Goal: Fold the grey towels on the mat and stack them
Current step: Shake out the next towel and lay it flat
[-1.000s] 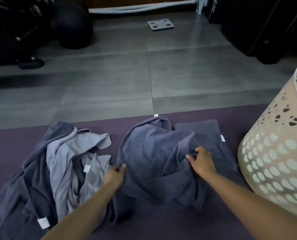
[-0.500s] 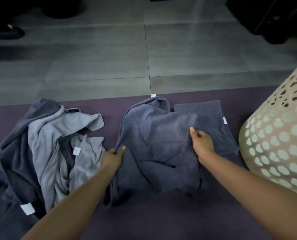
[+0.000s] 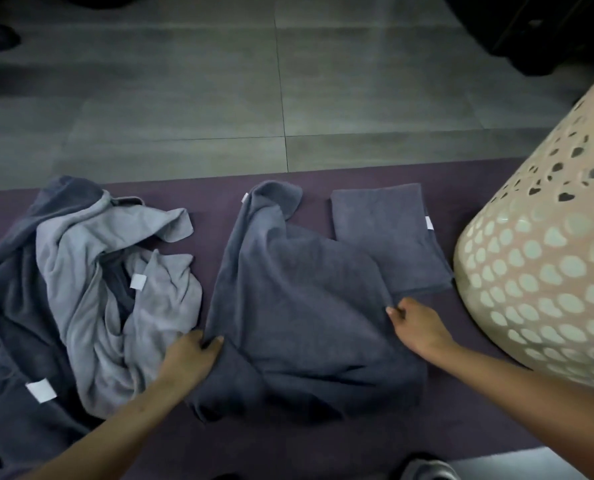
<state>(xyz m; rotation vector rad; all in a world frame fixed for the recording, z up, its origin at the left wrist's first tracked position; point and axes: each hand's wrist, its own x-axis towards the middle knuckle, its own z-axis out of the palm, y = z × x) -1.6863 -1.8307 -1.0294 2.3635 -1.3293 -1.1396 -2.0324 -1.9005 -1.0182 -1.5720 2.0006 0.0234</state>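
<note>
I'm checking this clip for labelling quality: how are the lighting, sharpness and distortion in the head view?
Head view: dim and muted; dark towel folds merge with the purple mat; top corners fall to black; wide-angle bending curves the basket and mat edge; both hands, left hand and right hand, look reasonably sharp, no glare.

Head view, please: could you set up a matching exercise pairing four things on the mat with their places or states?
Things:
1. folded towel
2. dark towel in the middle
3. crumpled pile
4. laundry basket

Places or states:
A. heaped loosely at the left
B. gripped by both hands, left hand and right hand
C. standing at the far right
D. lying flat beside the basket

Pairs: 1-D, 2-B, 3-A, 4-C
</note>
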